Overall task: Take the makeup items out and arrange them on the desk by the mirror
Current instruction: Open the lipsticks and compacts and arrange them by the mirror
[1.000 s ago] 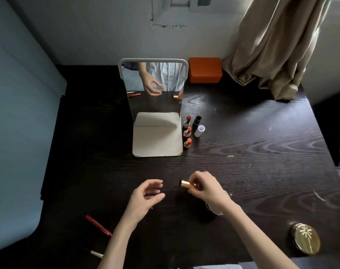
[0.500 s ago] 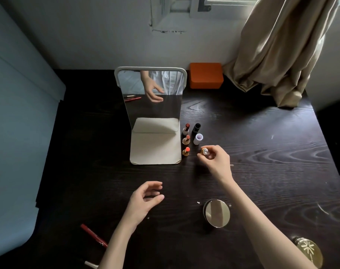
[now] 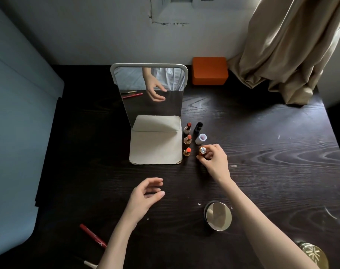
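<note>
Gold lipstick cap (image 3: 202, 150) pinched upright in right hand (image 3: 213, 162), left hand (image 3: 146, 193) slack and empty, close enough to topple standing lipsticks (image 3: 187, 140) beside mirror (image 3: 148, 98).

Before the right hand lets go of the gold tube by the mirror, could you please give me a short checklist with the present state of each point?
1. Right hand grips the gold tube: ok.
2. Tube upright, top facing up: ok.
3. Tube base resting on the desk: cannot tell, the fingers hide it.
4. Tube in line behind the white tube and black tube, forming a second row: ok.
5. Gap to the nearest lipstick beside the mirror: ok, apart.
6. Left hand free, holding nothing: ok.
</note>
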### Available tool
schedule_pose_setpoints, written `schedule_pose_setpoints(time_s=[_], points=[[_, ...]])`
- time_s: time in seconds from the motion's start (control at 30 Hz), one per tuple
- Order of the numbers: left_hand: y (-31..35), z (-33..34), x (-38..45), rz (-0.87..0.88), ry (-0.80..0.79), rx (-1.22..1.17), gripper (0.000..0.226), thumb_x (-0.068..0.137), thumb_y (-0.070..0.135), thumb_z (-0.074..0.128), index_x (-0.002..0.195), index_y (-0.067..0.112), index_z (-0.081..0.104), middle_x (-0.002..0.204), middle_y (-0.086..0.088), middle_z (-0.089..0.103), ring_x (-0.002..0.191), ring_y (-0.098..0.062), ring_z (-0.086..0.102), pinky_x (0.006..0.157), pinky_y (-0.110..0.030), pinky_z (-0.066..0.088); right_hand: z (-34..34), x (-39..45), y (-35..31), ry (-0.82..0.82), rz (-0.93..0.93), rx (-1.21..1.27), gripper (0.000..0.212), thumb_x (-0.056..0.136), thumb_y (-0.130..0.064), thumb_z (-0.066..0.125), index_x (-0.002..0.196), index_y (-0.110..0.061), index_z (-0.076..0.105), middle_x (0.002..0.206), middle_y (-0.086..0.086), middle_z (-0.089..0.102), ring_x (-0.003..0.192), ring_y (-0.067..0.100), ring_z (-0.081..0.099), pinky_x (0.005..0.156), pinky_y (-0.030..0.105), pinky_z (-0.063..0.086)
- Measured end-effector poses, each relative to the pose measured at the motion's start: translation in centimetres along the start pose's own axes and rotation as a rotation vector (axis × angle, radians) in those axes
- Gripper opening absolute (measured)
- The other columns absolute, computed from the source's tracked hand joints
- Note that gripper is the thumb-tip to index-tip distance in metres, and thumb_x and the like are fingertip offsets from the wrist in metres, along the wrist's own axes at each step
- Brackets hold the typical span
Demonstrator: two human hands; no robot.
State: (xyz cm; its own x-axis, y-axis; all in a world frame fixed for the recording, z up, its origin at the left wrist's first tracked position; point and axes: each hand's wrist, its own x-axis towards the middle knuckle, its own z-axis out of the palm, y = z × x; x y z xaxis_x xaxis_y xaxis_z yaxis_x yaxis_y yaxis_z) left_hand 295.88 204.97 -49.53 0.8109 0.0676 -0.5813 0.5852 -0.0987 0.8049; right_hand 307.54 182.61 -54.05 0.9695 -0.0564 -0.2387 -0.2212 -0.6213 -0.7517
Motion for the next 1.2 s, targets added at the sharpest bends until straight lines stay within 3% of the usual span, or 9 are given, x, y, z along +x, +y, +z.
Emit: schedule_pose_setpoints(time_s=[0.1, 0.27, 0.4, 0.57, 0.73, 0.83, 1.07, 1.2], points=[[-0.1, 0.0, -0.1, 0.0, 0.004, -0.003, 0.034, 0.077, 0.004, 0.072, 0.103, 0.025, 0.065, 0.103, 0.0, 0.069, 0.094, -0.01, 0.064, 0.079, -0.021, 0.052, 0.2, 0.0, 0.3, -0.006, 0.003, 0.028, 0.023, 0.072, -0.007, 0.075, 0.083, -0.023, 0.065, 0.085, -0.01, 0.053, 0.075, 0.013, 0.058, 0.069, 0.026, 0.047], [-0.1, -0.1, -0.5, -0.007, 0.004, 0.013, 0.033, 0.078, 0.006, 0.072, 0.104, 0.025, 0.065, 0.103, 0.002, 0.068, 0.094, -0.008, 0.064, 0.08, -0.022, 0.052, 0.2, -0.2, 0.4, 0.015, -0.012, 0.078, 0.031, 0.07, -0.003, 0.074, 0.083, -0.028, 0.062, 0.085, -0.011, 0.057, 0.077, 0.008, 0.058, 0.064, 0.01, 0.041], [-0.1, -0.2, -0.7, -0.012, 0.011, 0.013, 0.033, 0.078, 0.005, 0.071, 0.104, 0.024, 0.065, 0.104, 0.002, 0.068, 0.094, -0.008, 0.064, 0.079, -0.02, 0.052, -0.1, -0.3, 0.4, 0.015, -0.007, 0.148, 0.034, 0.069, -0.003, 0.076, 0.089, -0.027, 0.064, 0.09, -0.011, 0.06, 0.08, 0.009, 0.061, 0.064, 0.009, 0.043], [0.1, -0.3, -1.1, 0.004, 0.006, 0.006, 0.034, 0.078, 0.005, 0.072, 0.105, 0.025, 0.065, 0.104, 0.002, 0.068, 0.095, -0.009, 0.064, 0.08, -0.02, 0.052, -1.4, -1.4, 0.1, 0.001, -0.018, 0.264, 0.038, 0.069, -0.005, 0.079, 0.101, -0.02, 0.065, 0.097, -0.014, 0.065, 0.086, -0.003, 0.063, 0.077, 0.012, 0.046], [0.7, -0.6, -2.0, 0.072, -0.018, -0.015, 0.035, 0.077, 0.005, 0.073, 0.104, 0.026, 0.066, 0.103, 0.002, 0.069, 0.097, -0.011, 0.065, 0.084, -0.024, 0.052, -3.1, -4.9, 0.4, -0.005, -0.027, 0.32, 0.042, 0.07, -0.01, 0.08, 0.105, -0.027, 0.063, 0.109, -0.01, 0.065, 0.101, 0.01, 0.062, 0.09, 0.028, 0.047], [1.0, -1.0, -3.1, 0.123, -0.03, -0.018, 0.036, 0.077, 0.005, 0.072, 0.105, 0.026, 0.065, 0.104, 0.002, 0.069, 0.096, -0.011, 0.065, 0.085, -0.024, 0.052, -4.1, -8.2, -0.1, 0.006, -0.051, 0.368, 0.04, 0.072, -0.009, 0.079, 0.106, -0.024, 0.065, 0.108, -0.014, 0.064, 0.109, 0.006, 0.058, 0.093, 0.025, 0.045], [0.4, -2.4, -5.1, 0.249, -0.095, -0.007, 0.036, 0.077, 0.003, 0.071, 0.106, 0.023, 0.064, 0.104, 0.0, 0.068, 0.094, -0.009, 0.064, 0.085, -0.019, 0.051, -3.7, -15.0, -0.4, 0.024, -0.04, 0.429, 0.042, 0.07, -0.005, 0.079, 0.103, -0.025, 0.064, 0.11, -0.001, 0.067, 0.109, 0.011, 0.061, 0.095, 0.022, 0.046], [-1.2, -5.2, -7.5, 0.321, -0.124, 0.063, 0.036, 0.078, 0.005, 0.071, 0.107, 0.023, 0.063, 0.106, 0.002, 0.067, 0.095, -0.008, 0.064, 0.084, -0.019, 0.051, -1.9, -18.2, -1.4, 0.025, -0.075, 0.421, 0.039, 0.071, -0.01, 0.079, 0.1, -0.031, 0.063, 0.108, -0.003, 0.066, 0.102, 0.007, 0.061, 0.092, 0.02, 0.047]])
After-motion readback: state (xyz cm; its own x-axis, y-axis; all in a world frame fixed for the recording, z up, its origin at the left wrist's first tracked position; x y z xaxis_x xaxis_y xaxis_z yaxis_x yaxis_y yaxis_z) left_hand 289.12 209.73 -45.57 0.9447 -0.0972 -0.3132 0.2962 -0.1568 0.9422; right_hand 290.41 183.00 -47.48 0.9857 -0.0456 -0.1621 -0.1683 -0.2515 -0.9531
